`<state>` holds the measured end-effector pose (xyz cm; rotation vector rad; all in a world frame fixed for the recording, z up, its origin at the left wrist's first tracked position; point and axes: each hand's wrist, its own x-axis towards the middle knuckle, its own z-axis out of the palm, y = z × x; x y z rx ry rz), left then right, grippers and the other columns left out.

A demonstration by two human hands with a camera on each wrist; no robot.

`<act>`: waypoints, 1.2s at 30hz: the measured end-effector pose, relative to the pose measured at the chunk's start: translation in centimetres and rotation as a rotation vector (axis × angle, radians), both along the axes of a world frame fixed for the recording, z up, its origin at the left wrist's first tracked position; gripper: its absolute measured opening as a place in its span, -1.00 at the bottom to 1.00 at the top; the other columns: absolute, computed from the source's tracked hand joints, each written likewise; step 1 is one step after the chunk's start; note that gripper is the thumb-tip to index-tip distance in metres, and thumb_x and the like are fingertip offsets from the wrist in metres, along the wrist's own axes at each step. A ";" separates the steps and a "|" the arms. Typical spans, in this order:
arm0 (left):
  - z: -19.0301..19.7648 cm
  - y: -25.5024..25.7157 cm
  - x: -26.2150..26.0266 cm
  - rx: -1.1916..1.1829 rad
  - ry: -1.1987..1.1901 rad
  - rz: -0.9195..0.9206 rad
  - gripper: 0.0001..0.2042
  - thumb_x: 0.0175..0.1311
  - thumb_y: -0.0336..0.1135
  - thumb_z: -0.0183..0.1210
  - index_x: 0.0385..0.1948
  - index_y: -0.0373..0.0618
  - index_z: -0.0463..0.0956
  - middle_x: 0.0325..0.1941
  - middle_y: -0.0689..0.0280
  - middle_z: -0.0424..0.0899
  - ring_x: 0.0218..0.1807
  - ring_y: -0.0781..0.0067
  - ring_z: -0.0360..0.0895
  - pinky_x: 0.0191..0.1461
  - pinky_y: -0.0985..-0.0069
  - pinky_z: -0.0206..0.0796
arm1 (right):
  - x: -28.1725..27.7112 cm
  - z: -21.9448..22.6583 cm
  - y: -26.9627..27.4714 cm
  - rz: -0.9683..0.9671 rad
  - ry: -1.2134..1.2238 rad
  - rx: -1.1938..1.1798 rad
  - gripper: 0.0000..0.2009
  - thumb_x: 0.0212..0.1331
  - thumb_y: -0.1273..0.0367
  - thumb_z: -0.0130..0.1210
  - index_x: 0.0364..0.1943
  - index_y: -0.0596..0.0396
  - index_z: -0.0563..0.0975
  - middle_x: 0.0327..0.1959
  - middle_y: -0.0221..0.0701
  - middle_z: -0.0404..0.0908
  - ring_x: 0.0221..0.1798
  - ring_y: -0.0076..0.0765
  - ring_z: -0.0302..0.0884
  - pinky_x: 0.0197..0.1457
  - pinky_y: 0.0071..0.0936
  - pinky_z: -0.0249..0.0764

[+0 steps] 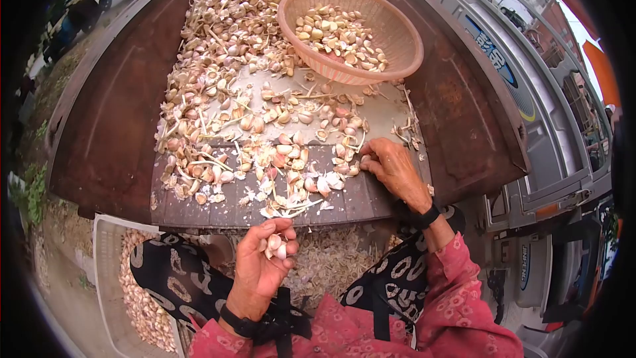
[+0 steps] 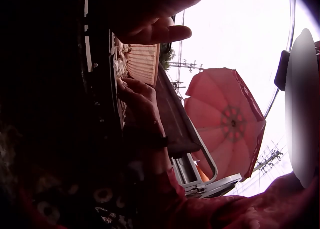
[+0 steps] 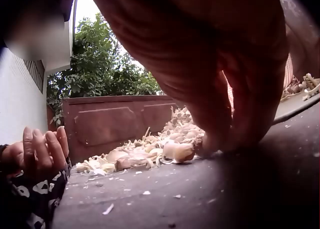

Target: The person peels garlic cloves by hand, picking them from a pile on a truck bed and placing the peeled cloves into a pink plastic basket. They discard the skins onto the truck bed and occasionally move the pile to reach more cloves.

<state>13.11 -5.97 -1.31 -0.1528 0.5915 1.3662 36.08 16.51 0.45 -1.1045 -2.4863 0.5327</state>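
Observation:
Several garlic cloves point(image 1: 274, 246) with whitish-pink skins sit in my left hand point(image 1: 260, 266), held by its curled fingers just below the bed's near edge. My right hand point(image 1: 396, 171) reaches down to the bed on the right. Its thumb and fingertips pinch at a garlic clove beside the loose pile point(image 1: 291, 159), mostly hidden by the fingers. In the right wrist view, the fingertips point(image 3: 215, 141) come down close to the dark surface, next to a pale clove point(image 3: 178, 151). Dry stalks and skin flakes are mixed among the cloves.
A pinkish plastic basket point(image 1: 409, 69) with peeled-looking cloves stands on the garlic heap point(image 1: 225, 20) at the back. Rusty side walls point(image 1: 457, 99) flank the bed. A white crate point(image 1: 106, 292) of cloves stands low at left. Skins litter the floor point(image 1: 318, 258) between the knees.

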 end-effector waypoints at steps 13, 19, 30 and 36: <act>0.1 -0.9 1.0 -0.030 0.063 -0.004 -0.75 0.35 -0.23 0.08 -0.11 -0.18 0.56 -0.32 0.28 0.63 -0.37 0.40 0.57 -0.44 0.55 0.37 | -1.5 10.5 -8.9 0.391 0.605 -0.807 -0.75 0.08 0.63 0.30 -0.12 0.21 0.69 -0.16 -0.16 0.66 -0.13 -0.34 0.63 -0.05 -0.46 0.59; -0.3 -0.7 2.0 -0.067 0.053 -0.052 -0.74 0.39 -0.15 0.10 -0.17 -0.17 0.57 -0.33 0.31 0.61 -0.41 0.46 0.54 -0.49 0.59 0.32 | -3.2 16.6 -12.3 1.014 0.683 -0.876 -0.75 0.17 0.50 0.28 -0.05 0.18 0.62 -0.16 -0.22 0.66 -0.14 -0.18 0.63 0.05 -0.36 0.49; -0.6 -1.2 1.2 -0.028 -0.045 -0.058 -0.77 0.45 -0.23 0.07 -0.18 -0.22 0.58 -0.30 0.24 0.62 -0.48 0.53 0.44 -0.68 0.74 0.16 | -5.7 11.6 3.5 0.040 0.617 -0.105 -0.61 0.20 0.44 0.27 0.11 0.27 0.54 -0.04 -0.23 0.66 -0.14 -0.42 0.65 -0.11 -0.47 0.58; -0.5 -1.1 1.1 -0.033 0.015 0.011 -0.75 0.44 -0.27 0.07 -0.09 -0.27 0.55 -0.28 0.20 0.62 -0.43 0.44 0.50 -0.62 0.70 0.25 | -10.3 0.9 3.6 0.499 0.096 0.181 -0.79 0.11 0.54 0.18 -0.14 0.13 0.63 -0.12 -0.23 0.64 -0.05 -0.04 0.61 -0.04 -0.21 0.53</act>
